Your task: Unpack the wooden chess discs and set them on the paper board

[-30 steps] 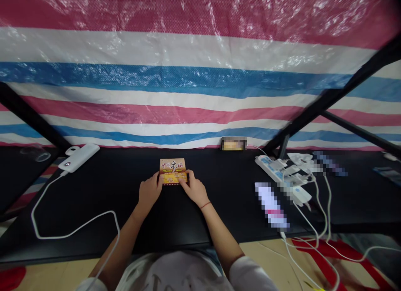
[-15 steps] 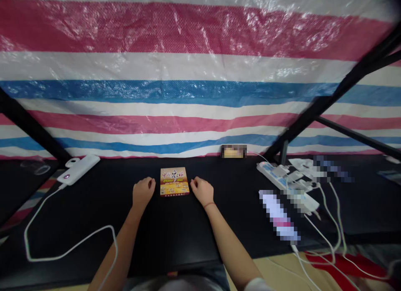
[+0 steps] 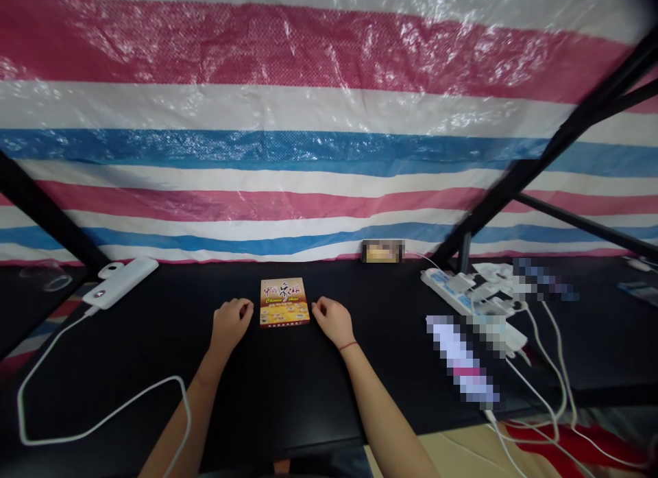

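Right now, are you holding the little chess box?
No, the chess box lies on the table between the curled left hand and right hand.

backdrop: plastic sheeting (image 3: 288, 108) in horizontal red, white and blue bands, spanning the full width behind a black table (image 3: 288, 396). sheeting creased; small bright glare patches, many in the upper red band. tabletop smooth, dark. black frame bars (image 3: 514, 176) slant down at left and right toward the table's rear; a thinner bar (image 3: 586, 221) branches off at right. floor (image 3: 447, 457) pale tan, visible below the table's front edge, lower right.
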`<state>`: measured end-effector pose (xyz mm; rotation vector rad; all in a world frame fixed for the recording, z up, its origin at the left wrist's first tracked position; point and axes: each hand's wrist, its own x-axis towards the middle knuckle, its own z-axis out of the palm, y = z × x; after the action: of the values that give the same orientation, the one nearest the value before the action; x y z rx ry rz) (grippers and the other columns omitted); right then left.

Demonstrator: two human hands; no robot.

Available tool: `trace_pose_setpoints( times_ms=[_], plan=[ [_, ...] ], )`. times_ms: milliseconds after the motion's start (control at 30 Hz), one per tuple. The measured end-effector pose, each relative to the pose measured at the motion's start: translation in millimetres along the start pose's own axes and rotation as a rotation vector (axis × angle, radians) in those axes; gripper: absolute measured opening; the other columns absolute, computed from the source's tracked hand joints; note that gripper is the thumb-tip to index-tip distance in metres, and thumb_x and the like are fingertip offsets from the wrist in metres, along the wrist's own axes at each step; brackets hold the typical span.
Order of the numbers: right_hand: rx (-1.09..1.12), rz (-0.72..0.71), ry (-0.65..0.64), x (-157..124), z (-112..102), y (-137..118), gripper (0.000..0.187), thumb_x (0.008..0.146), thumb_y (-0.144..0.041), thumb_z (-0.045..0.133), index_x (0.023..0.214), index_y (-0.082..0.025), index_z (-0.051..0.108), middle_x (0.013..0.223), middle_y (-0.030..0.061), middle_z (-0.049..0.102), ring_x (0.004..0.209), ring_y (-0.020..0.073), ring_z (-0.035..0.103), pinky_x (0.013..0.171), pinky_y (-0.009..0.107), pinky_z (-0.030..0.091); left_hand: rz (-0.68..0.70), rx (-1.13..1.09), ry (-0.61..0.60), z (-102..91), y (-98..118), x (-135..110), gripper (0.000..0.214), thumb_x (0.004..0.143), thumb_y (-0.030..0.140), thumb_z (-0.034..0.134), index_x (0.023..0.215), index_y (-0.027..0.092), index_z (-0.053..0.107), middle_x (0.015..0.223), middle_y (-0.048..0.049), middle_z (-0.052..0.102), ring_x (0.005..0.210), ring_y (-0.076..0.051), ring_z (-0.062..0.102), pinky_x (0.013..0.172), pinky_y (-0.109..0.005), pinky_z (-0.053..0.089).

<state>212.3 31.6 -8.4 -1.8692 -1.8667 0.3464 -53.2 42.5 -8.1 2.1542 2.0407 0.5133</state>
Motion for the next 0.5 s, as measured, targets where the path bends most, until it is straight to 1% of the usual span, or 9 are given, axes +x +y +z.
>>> trace_pose_setpoints(
  times_ms=[67,100,233,333,433,500],
  plan=[
    [0.002,-0.010,-0.003,-0.1,-0.2,0.4,0.025,0.089,-0.026,0.052,0.065,-0.020,0.055,0.065,-0.0009,0.060,0.062,0.0114,0.053,0.055,0.021,0.026,0.004,-0.037,0.009,-0.4,0.4,0.0,0.028,0.092,0.033,0.043,0.090,0.022,0.069,0.083,-0.0028,0.069,0.083,-0.020,0.061,0.074,-0.029,0.038],
    [0.001,-0.017,-0.005,-0.3,-0.7,0.3,0.025,0.089,-0.026,0.052,0.066,-0.020,0.055,0.066,-0.0008,0.060,0.063,0.0116,0.054,0.056,0.021,0.026,0.004,-0.072,0.016,-0.5,0.7,-0.1,0.029,0.092,0.034,0.043,0.095,0.022,0.069,0.084,-0.0026,0.069,0.084,-0.020,0.062,0.075,-0.029,0.039],
    [-0.002,-0.038,-0.019,-1.6,-4.5,-1.6,0.022,0.089,-0.025,0.053,0.067,-0.020,0.057,0.069,-0.0004,0.062,0.067,0.0126,0.056,0.059,0.021,0.029,0.018,-0.237,0.013,0.3,3.0,-0.6,0.036,0.093,0.037,0.040,0.119,0.024,0.062,0.084,-0.0004,0.069,0.079,-0.016,0.061,0.078,-0.029,0.040],
    [-0.008,-0.030,-0.033,-2.7,-7.3,-3.2,0.020,0.088,-0.024,0.055,0.070,-0.020,0.059,0.070,0.0002,0.064,0.070,0.0138,0.059,0.061,0.022,0.032,0.068,-0.246,-0.018,1.0,4.7,-1.0,0.038,0.093,0.039,0.040,0.123,0.025,0.060,0.084,-0.0004,0.069,0.077,-0.016,0.059,0.078,-0.030,0.040],
    [0.012,-0.024,-0.032,-3.9,-7.6,-4.7,0.019,0.092,-0.028,0.052,0.082,-0.021,0.066,0.077,0.0016,0.068,0.075,0.0153,0.062,0.064,0.022,0.036,0.103,-0.195,-0.039,1.3,5.4,-1.4,0.039,0.093,0.040,0.041,0.124,0.026,0.060,0.084,-0.0005,0.068,0.079,-0.017,0.059,0.077,-0.030,0.039],
    [0.037,-0.038,-0.011,-5.0,-6.1,-6.3,0.026,0.096,-0.033,0.046,0.096,-0.022,0.069,0.085,0.0034,0.070,0.082,0.0163,0.063,0.069,0.023,0.039,0.114,-0.165,-0.048,1.9,5.6,-1.7,0.041,0.093,0.040,0.041,0.129,0.027,0.057,0.083,-0.0001,0.068,0.080,-0.018,0.059,0.077,-0.031,0.038]
  ],
)
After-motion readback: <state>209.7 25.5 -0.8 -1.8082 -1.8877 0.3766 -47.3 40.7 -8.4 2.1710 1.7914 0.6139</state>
